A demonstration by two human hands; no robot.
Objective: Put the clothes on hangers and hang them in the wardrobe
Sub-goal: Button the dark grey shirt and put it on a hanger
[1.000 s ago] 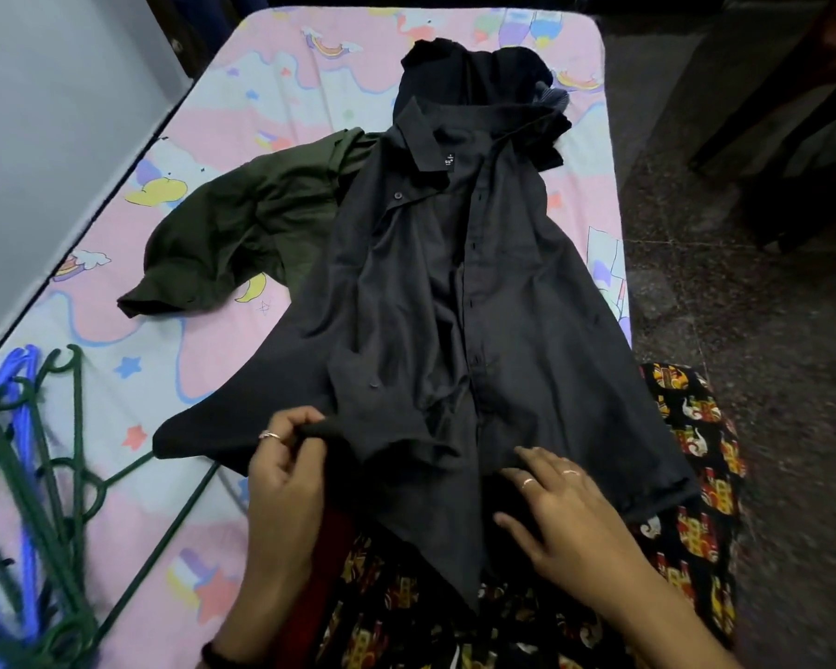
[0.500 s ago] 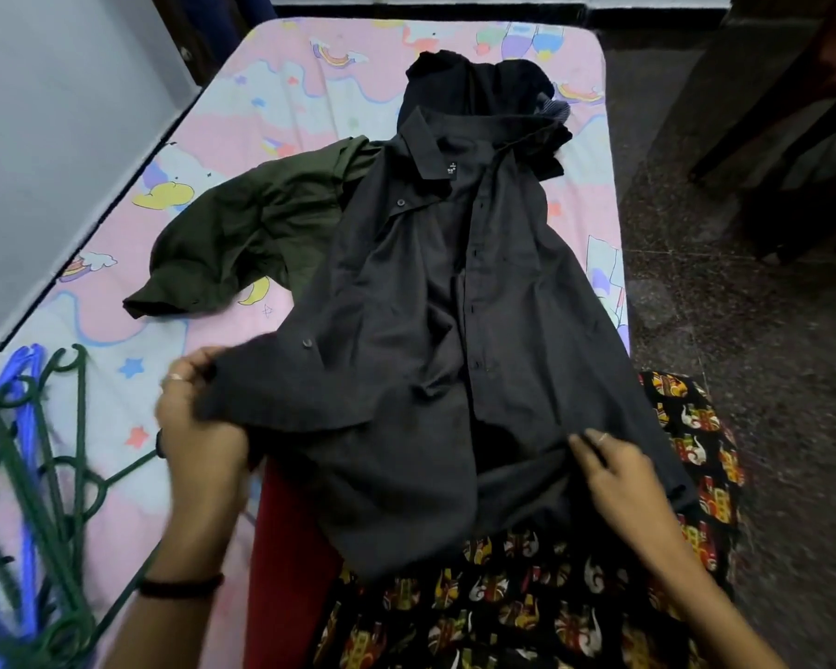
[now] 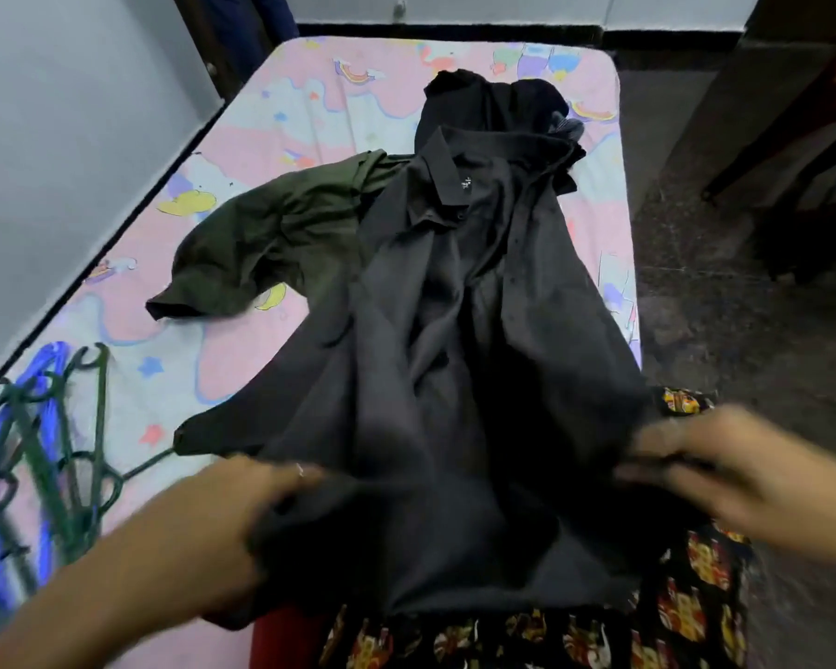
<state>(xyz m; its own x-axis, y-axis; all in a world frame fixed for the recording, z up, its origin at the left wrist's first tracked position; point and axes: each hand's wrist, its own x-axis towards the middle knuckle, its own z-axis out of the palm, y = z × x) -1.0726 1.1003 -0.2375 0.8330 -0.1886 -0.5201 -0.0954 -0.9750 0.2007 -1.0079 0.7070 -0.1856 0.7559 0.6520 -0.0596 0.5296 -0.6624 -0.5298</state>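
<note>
Gripping the limp dark-grey cotton shirt (image 3: 454, 359) at its hem with left hand (image 3: 242, 519) and right hand (image 3: 710, 470), both closed on cloth, we judge the collar a better hold.

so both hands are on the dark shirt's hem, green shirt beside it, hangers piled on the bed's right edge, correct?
Not quite. The head view shows the hangers on the bed's left edge. The rest holds: left hand and right hand at the dark shirt's hem, green shirt beside it.
</note>
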